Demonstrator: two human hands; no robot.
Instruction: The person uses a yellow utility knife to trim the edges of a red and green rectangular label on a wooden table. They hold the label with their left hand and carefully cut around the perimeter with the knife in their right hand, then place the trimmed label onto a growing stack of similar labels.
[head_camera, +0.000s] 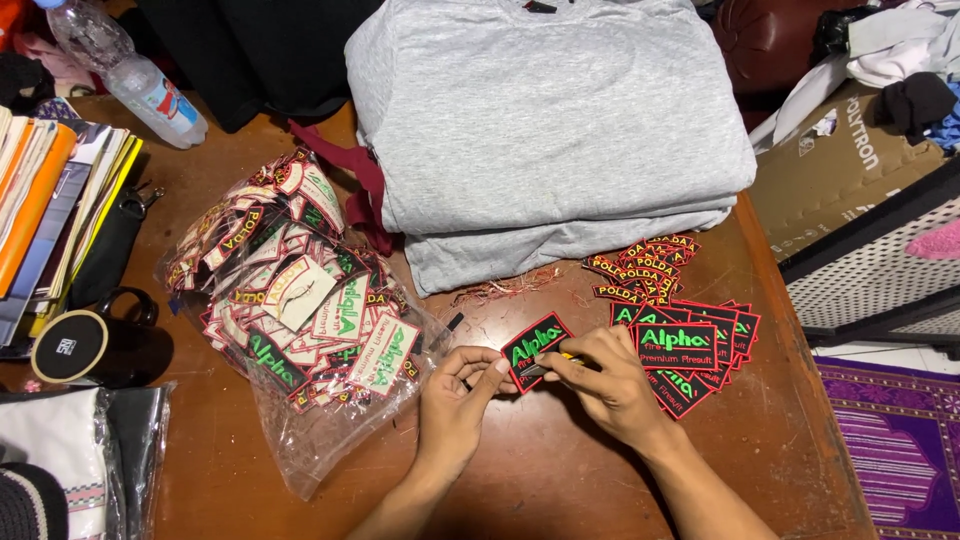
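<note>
Pinched small black patch with green letters and red edge (536, 348) in left hand (452, 398) and right hand (606, 385); best kept flat, gripped by edges.

A brown wooden table (560, 470) bears folded grey shirts (545, 130), a clear bag of patches (300, 300) — loose patches (690, 340) beside.

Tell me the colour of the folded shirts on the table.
Light grey folded shirts, best seen in the head view.
</note>
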